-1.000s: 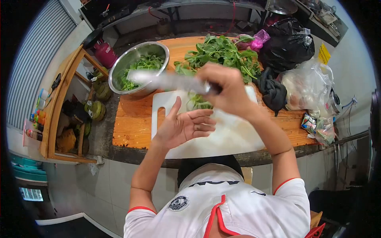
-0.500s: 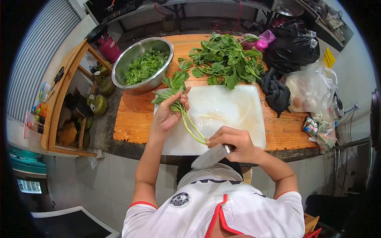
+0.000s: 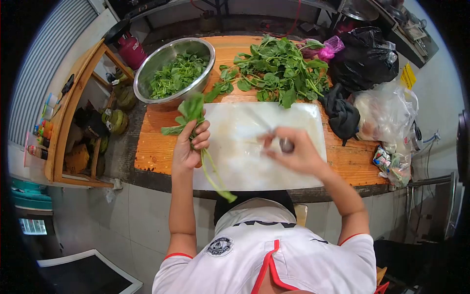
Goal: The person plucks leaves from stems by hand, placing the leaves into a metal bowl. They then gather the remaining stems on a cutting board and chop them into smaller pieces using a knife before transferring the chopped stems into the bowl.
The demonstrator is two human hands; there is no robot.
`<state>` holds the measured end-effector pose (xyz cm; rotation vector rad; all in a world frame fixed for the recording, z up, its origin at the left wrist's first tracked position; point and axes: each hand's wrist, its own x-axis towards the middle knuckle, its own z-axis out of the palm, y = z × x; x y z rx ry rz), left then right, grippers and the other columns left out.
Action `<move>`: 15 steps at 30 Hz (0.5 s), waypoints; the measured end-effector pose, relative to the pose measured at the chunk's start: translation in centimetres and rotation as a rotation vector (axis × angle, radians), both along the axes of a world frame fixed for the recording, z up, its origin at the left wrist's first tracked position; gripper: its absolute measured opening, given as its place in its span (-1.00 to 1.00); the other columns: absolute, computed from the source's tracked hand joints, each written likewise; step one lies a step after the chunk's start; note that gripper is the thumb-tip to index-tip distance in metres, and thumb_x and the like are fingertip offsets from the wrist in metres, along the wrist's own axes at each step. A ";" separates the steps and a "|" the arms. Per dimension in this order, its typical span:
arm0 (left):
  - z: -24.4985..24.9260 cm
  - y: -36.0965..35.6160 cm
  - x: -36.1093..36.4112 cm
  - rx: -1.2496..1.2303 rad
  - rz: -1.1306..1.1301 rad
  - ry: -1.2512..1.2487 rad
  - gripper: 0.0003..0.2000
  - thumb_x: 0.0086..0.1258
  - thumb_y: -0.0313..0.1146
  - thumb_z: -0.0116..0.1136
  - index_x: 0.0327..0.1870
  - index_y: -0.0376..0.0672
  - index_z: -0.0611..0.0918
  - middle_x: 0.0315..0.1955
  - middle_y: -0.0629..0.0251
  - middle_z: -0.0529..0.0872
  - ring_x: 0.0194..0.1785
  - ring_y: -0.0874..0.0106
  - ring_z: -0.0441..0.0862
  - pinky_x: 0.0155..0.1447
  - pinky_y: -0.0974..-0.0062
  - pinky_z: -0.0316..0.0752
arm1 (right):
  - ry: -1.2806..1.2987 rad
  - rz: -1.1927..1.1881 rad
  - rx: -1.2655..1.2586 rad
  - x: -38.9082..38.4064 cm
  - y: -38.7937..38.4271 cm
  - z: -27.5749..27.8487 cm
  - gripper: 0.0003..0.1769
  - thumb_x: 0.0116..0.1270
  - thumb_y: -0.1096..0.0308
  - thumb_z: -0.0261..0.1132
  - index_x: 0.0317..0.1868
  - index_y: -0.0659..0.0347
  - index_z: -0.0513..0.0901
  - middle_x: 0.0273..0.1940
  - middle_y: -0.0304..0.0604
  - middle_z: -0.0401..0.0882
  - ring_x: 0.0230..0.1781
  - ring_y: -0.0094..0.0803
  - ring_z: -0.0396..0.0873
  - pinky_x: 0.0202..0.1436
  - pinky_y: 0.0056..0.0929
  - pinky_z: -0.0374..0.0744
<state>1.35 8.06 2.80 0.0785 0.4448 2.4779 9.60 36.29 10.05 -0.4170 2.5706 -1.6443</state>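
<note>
My left hand (image 3: 189, 146) is closed round a small bunch of leafy greens (image 3: 192, 107) above the left side of the white cutting board (image 3: 274, 179). The leaves stick up past my fingers, and the pale stems hang down over the board's near edge. My right hand (image 3: 299, 153), smeared by motion, grips a knife (image 3: 287, 145) over the middle of the board. Its handle end faces me, and the blurred blade points away. Behind the board lies a pile of leafy greens (image 3: 279, 73).
A steel bowl (image 3: 140, 90) holding picked greens stands at the table's back left. Along the right are a black plastic bag (image 3: 364, 61), a dark cloth (image 3: 340, 115) and a clear plastic bag (image 3: 387, 110). The wooden table (image 3: 154, 147) shows around the board.
My left hand has moved slightly left and down and closed round the greens. My right hand has let go of the stem ends and moved up over the board, with the knife turned away from me.
</note>
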 end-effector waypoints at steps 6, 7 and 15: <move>0.2 0.5 1.7 -0.523 0.176 0.004 -0.77 0.32 -0.51 0.20 -0.05 -0.18 0.49 -0.49 0.51 0.33 -0.53 0.70 0.21 -0.51 0.70 0.13 | 0.348 -0.147 0.383 -16.6 -2.7 -3.3 -0.83 0.05 0.50 0.32 -0.30 0.36 0.66 -0.34 0.18 0.65 -0.34 0.12 0.62 -0.26 -0.07 0.54; -0.3 0.2 1.8 -0.490 0.149 0.004 -0.78 0.35 -0.49 0.19 -0.03 -0.19 0.48 -0.52 0.53 0.29 -0.54 0.70 0.18 -0.52 0.70 0.10 | 0.250 -0.161 0.482 -18.6 -3.4 -3.8 -0.84 0.04 0.51 0.32 -0.33 0.38 0.64 -0.34 0.24 0.63 -0.30 0.15 0.62 -0.23 -0.04 0.54; -2.0 0.3 1.9 -0.116 0.103 0.090 -0.66 0.52 -0.04 0.04 0.01 -0.14 0.52 -0.60 0.54 0.21 -0.61 0.69 0.19 -0.53 0.69 0.18 | 0.149 -0.192 0.358 -24.7 -3.7 -7.6 -0.75 -0.02 0.42 0.41 -0.27 0.31 0.73 -0.28 0.26 0.67 -0.22 0.14 0.67 -0.09 -0.07 0.60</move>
